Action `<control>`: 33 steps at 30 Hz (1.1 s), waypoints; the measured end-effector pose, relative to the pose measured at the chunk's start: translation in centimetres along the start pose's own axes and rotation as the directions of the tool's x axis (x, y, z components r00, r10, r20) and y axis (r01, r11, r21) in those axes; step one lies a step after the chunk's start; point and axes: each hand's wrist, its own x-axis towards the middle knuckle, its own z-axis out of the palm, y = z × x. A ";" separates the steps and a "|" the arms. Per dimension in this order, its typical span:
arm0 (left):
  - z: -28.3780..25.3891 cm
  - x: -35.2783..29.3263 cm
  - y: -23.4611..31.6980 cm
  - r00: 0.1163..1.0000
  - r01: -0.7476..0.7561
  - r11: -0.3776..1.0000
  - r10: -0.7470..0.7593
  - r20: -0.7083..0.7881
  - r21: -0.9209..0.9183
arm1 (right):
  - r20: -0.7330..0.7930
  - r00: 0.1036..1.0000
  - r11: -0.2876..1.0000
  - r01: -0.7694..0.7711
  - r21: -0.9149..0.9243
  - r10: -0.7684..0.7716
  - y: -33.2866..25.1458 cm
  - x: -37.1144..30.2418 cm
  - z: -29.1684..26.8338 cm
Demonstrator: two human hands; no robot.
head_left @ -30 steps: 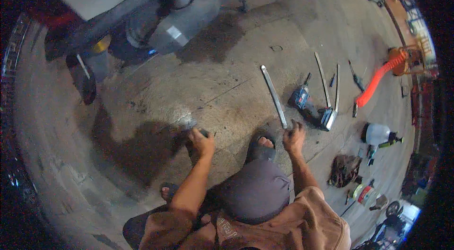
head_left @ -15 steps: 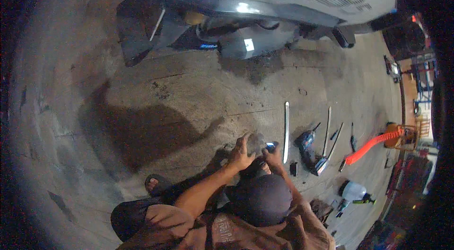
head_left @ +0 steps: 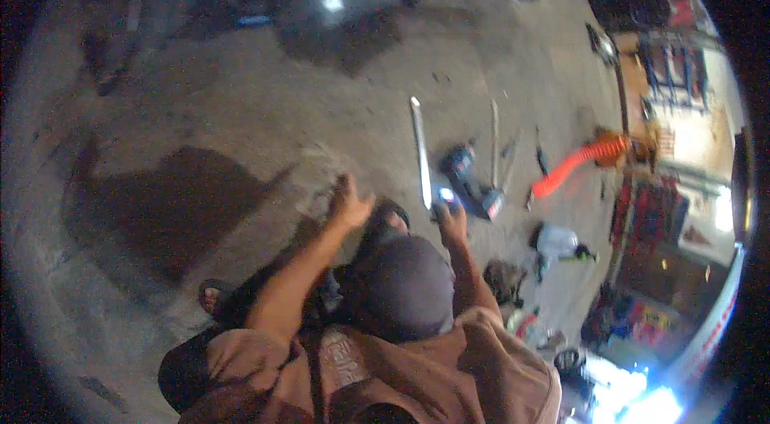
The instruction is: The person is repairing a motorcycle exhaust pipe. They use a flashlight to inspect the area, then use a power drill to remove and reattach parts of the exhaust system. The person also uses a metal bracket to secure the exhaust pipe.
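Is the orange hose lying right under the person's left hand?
No, the orange hose lies far off to the right on the concrete floor, well apart from the left hand, which is raised over bare floor.

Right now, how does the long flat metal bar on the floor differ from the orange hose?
The metal bar is straight, pale and silvery; the orange hose is curved and bright orange. The bar lies next to the right hand, its near end close to it, while the hose lies farther off to the right, near the shelving. The bar runs almost straight away from the person; the hose slants. Both rest on the concrete floor.
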 end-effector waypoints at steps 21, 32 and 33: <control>27.7 47.6 -29.6 0.983 -0.177 0.984 0.176 0.046 0.016 | -0.369 0.923 0.988 -0.140 -0.068 0.106 39.6 34.4 5.6; 32.4 47.4 -29.1 0.965 -0.248 0.969 0.249 0.087 -0.020 | -0.428 0.893 0.982 -0.178 -0.057 0.137 43.9 32.0 -0.4; 32.9 47.4 -29.1 0.966 -0.235 0.972 0.237 0.102 -0.029 | -0.425 0.899 0.986 -0.150 -0.069 0.107 44.3 31.9 -0.8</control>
